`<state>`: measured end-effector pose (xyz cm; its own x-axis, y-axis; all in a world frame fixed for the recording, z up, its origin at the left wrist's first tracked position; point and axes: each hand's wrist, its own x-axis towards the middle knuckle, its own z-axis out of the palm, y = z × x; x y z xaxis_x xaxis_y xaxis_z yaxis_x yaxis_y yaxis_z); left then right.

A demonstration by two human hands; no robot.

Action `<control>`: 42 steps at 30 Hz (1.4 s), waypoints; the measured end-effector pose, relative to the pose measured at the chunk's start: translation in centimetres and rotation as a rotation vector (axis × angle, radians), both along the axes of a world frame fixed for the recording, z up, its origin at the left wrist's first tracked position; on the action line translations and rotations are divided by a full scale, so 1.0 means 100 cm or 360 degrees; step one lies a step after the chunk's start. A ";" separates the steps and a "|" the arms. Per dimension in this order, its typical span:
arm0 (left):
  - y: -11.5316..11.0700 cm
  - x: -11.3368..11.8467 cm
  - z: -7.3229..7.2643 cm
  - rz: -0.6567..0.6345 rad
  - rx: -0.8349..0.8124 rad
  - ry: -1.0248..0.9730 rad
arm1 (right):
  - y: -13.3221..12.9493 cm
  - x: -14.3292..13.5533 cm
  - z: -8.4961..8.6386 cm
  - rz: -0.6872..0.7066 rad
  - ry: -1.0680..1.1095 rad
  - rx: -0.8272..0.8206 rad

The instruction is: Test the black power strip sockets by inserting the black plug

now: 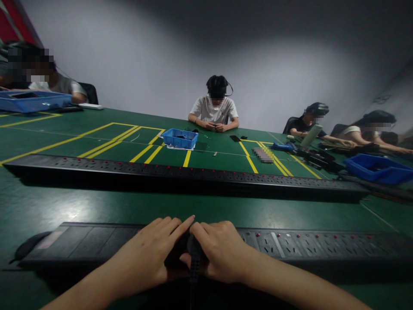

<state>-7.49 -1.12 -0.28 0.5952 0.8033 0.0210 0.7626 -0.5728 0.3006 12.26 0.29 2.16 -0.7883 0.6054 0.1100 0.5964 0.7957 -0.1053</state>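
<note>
A long black power strip (93, 245) lies across the table in front of me, with a row of sockets and small red parts along its right half. My left hand (158, 241) grips the middle of the strip, fingers over its top, the index finger stretched toward my right hand. Beside it, my right hand (216, 247) is closed on a black plug (192, 247), whose ribbed cord runs down toward me. The plug's front end is hidden by my fingers, so I cannot tell whether it sits in a socket.
A second long black power strip (180, 178) lies parallel farther back. Beyond it are a light-blue basket (180, 140), a pixelated flat object (263, 155) and yellow tape lines on the green table (129, 206). A dark-blue bin (377, 168) stands right. Several people sit around the table.
</note>
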 end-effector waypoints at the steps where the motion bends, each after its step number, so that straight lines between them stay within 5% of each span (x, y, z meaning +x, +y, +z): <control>1: 0.000 0.000 0.000 0.0001 0.0001 -0.0001 | 0.000 0.000 0.000 0.0003 0.0002 -0.0006; 42: -0.002 0.004 0.008 0.0027 0.0041 0.0051 | -0.002 0.001 -0.002 -0.0053 0.0077 -0.0041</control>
